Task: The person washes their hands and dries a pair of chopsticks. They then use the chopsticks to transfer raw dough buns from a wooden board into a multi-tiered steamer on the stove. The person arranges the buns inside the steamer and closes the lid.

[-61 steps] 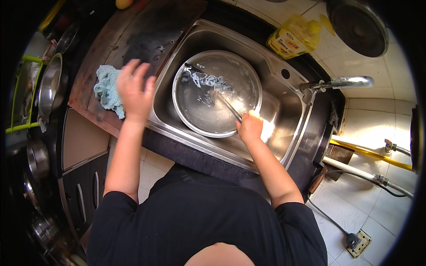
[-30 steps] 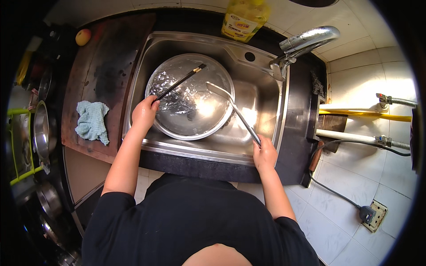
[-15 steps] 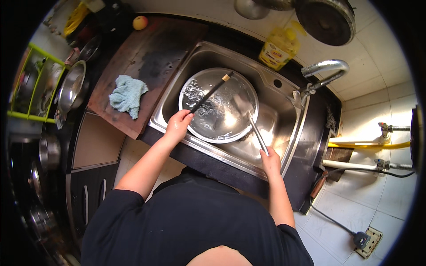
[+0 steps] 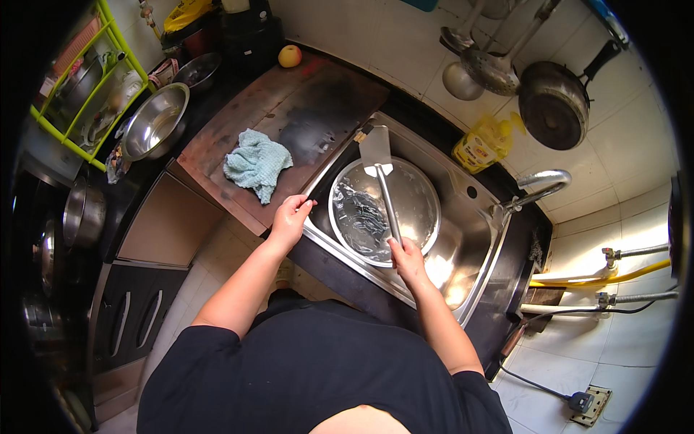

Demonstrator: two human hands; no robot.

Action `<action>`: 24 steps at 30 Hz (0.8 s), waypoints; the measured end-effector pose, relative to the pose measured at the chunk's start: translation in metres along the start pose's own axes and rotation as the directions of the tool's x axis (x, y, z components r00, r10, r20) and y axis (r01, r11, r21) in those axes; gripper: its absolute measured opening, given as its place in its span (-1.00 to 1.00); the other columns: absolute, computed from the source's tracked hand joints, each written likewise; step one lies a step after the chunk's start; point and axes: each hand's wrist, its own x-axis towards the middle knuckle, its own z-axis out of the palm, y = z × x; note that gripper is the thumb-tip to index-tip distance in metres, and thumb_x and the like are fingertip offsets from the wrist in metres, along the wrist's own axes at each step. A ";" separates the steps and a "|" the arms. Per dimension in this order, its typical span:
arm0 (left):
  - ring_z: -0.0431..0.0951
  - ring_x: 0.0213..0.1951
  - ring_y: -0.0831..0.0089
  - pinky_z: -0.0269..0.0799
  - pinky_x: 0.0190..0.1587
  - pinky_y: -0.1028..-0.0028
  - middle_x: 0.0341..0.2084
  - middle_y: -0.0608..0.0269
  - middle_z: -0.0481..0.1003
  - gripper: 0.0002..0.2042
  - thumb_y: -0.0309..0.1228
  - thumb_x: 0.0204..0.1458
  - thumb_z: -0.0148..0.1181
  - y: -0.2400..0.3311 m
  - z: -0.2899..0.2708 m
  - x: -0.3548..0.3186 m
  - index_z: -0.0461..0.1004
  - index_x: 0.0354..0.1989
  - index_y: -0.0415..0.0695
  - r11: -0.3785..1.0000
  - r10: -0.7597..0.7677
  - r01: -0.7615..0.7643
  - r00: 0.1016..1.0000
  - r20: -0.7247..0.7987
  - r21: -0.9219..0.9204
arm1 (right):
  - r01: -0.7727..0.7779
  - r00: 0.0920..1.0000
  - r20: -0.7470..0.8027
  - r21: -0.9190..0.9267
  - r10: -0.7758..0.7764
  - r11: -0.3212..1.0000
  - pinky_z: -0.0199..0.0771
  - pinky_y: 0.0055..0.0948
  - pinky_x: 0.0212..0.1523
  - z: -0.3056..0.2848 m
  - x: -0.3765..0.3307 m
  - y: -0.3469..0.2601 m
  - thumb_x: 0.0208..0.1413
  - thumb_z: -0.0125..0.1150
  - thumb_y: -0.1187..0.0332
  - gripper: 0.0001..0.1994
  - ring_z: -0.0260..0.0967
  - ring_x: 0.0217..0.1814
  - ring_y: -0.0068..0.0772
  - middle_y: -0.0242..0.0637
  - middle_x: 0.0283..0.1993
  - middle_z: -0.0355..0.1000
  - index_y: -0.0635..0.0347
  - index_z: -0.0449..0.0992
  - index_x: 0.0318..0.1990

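My right hand (image 4: pixel 409 262) is closed round the handle of a metal spatula (image 4: pixel 390 202). Its flat blade points away from me, above the far-left rim of a round steel basin (image 4: pixel 439 217). Water with ripples stands in the basin, which sits in the left part of the steel sink (image 4: pixel 470 249). My left hand (image 4: pixel 290 219), by the sink's near-left edge, pinches black chopsticks (image 4: pixel 360 135) with a gold band near the far end. Against the dark sink wall most of their length is hard to make out, and I cannot tell how many there are.
Left of the sink lies a brown board (image 4: pixel 210 155) with a pale blue cloth (image 4: pixel 258 165) and an apple (image 4: pixel 290 56). A tap (image 4: pixel 542 181) and yellow bottle (image 4: pixel 483 145) stand beyond the sink. Ladles and a pan (image 4: pixel 553 105) hang on the wall.
The spatula has come up out of the basin and swung left, with my right hand moving left too. My left hand has drawn the chopsticks to the basin's left side. The view has shifted.
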 end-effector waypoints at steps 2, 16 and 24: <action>0.35 -0.34 0.53 0.25 -0.25 0.56 -0.43 0.27 0.37 -0.83 -0.40 0.04 0.02 -0.008 -0.020 0.012 0.44 -0.34 -0.27 0.998 0.060 -0.060 0.998 0.002 0.034 | 0.206 0.971 -0.085 -0.168 -0.222 0.964 0.09 -0.63 -0.61 0.031 0.029 -0.013 0.08 0.05 0.20 -0.73 0.08 -0.64 -0.70 -0.51 -0.67 0.19 0.24 0.38 -0.45; 0.37 -0.41 0.46 0.27 -0.33 0.48 -0.51 0.20 0.40 -0.81 -0.38 0.02 0.02 0.006 -0.160 0.081 0.45 -0.35 -0.26 0.972 0.024 -0.109 0.927 0.374 0.208 | 0.360 0.483 -0.180 -0.852 -0.857 0.381 -0.06 -0.18 0.22 0.171 0.122 -0.137 -0.23 0.21 0.36 -0.34 -0.05 0.25 -0.02 -0.06 0.17 0.06 0.15 0.14 0.14; 0.37 -0.29 0.51 0.27 -0.16 0.55 -0.33 0.32 0.46 -0.75 -0.29 0.09 -0.03 0.027 -0.182 0.143 0.45 -0.24 -0.22 1.000 0.006 -0.005 0.892 0.453 -0.003 | 0.283 0.847 0.152 -0.940 -0.509 0.192 0.32 -0.27 -0.19 0.147 0.100 -0.132 -0.17 0.12 0.40 -0.80 0.37 -0.25 -0.19 -0.20 -0.32 0.43 0.08 0.38 -0.30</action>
